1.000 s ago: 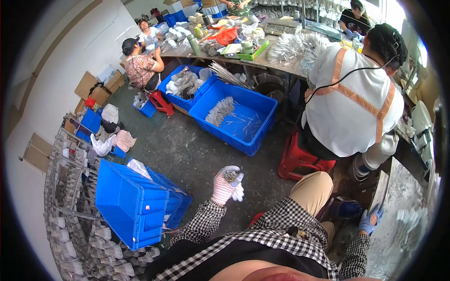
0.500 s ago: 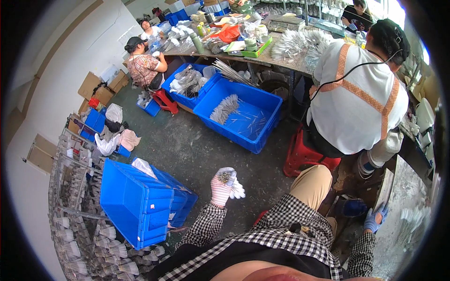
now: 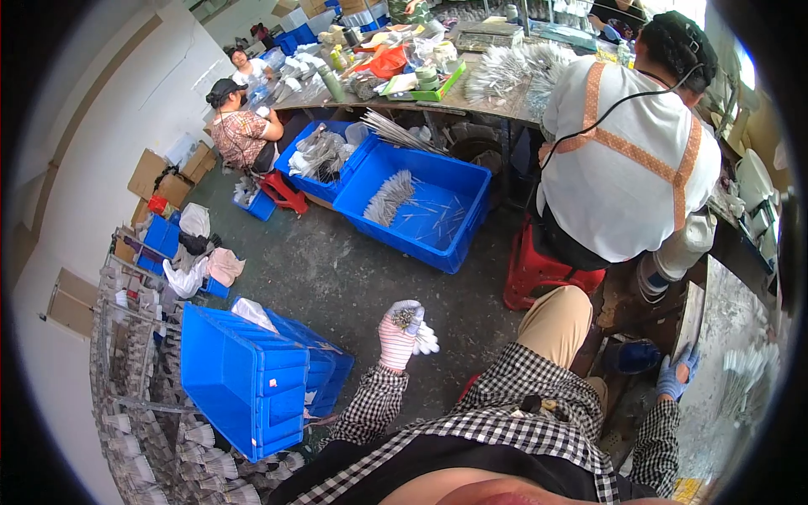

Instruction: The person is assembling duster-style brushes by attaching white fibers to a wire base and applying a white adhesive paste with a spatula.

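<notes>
view swung left | left hand [image 3: 402, 337] seemingly unmoved, cupping small metal pieces [image 3: 405, 317]

Knit cloth glove on left hand [image 3: 399, 335]; shiny metal bits [image 3: 405, 317]; glossy plastic crate [image 3: 244, 379]; rough concrete floor [image 3: 337, 269].

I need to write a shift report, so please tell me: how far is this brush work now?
Done, it seems: finished brushes fill the wire rack, and more lie in the open blue crate. In hand: the left hand, in a white glove, holds up a small cluster of metal pieces; the right hand, in a blue glove, rests at the bench edge. Left: loose bundles cover the worktable.
</notes>
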Motion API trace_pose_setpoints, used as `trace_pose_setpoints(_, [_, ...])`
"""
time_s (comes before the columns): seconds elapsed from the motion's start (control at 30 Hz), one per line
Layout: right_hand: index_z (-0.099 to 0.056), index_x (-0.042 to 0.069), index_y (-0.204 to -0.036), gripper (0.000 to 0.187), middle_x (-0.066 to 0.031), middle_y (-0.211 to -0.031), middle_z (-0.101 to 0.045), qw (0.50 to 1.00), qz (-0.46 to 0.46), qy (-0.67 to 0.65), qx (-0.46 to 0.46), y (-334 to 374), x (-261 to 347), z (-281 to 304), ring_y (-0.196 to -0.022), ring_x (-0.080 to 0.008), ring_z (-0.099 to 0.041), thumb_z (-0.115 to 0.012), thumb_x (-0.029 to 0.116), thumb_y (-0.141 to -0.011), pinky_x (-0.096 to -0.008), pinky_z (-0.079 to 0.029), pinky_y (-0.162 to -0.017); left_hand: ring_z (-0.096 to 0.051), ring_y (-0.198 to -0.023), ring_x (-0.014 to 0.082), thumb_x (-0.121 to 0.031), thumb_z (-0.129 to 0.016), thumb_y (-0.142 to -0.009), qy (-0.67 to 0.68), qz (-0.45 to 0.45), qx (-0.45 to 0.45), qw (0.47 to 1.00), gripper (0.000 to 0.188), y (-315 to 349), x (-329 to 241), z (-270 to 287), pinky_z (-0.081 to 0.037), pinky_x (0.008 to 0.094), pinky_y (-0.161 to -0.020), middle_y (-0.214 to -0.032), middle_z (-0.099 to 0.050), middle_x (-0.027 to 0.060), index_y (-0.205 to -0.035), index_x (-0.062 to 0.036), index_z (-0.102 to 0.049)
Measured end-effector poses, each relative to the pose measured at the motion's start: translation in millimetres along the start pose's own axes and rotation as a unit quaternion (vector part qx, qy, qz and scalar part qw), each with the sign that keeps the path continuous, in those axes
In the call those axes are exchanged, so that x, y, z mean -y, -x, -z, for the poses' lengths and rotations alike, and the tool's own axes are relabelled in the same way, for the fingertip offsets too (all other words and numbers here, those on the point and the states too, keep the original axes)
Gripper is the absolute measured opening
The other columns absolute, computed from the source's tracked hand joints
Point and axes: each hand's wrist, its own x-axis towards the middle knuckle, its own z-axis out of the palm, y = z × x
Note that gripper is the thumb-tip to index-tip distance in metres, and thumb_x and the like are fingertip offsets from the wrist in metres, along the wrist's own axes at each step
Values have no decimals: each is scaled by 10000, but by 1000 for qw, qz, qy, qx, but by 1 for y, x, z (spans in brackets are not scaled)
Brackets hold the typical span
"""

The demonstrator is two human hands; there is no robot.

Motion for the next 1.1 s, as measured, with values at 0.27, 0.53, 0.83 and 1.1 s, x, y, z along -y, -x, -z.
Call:
trace_pose_setpoints(0.27, [-399, 27, -1538, 803, -207, -1613, -343, 1000, -8, 6, 5, 1, 0, 2, -1474, -391, -333, -741, 232, -842, -438, -270, -1232, -644, -456, 239, -171, -740, -952, 16, 24, 5, 1000, 234, -1, 7, 2, -527, 363, -364, -631, -630, 124, -1119, -88, -599])
trace_pose_setpoints(0.53, [-369, 48, -1558, 819, -195, -1617, -342, 999, -9, 24, 25, 1, 4, 5, -1480, -379, -325, -729, 253, -851, -432, -257, -1241, -647, -453, 236, -209, -763, -937, 4, 50, -10, 999, 262, -7, 12, 0, -526, 350, -362, -625, -633, 121, -1108, -89, -605])
trace_pose_setpoints(0.83, [-379, 21, -1543, 826, -220, -1619, -321, 1000, 3, -16, 10, -2, -1, -3, -1486, -397, -301, -744, 182, -819, -438, -245, -1245, -619, -414, 206, -167, -748, -945, -7, 13, 8, 1000, 200, -15, 12, -5, -487, 328, -340, -594, -627, 100, -1092, -92, -636])
trace_pose_setpoints(1.1, [-350, 36, -1568, 862, -214, -1626, -317, 998, -34, -5, 53, 4, 11, 18, -1495, -377, -303, -738, 194, -815, -430, -235, -1254, -618, -411, 174, -103, -745, -936, 24, 86, 4, 996, 145, -14, -1, -15, -467, 305, -326, -618, -649, 59, -1057, -73, -670])
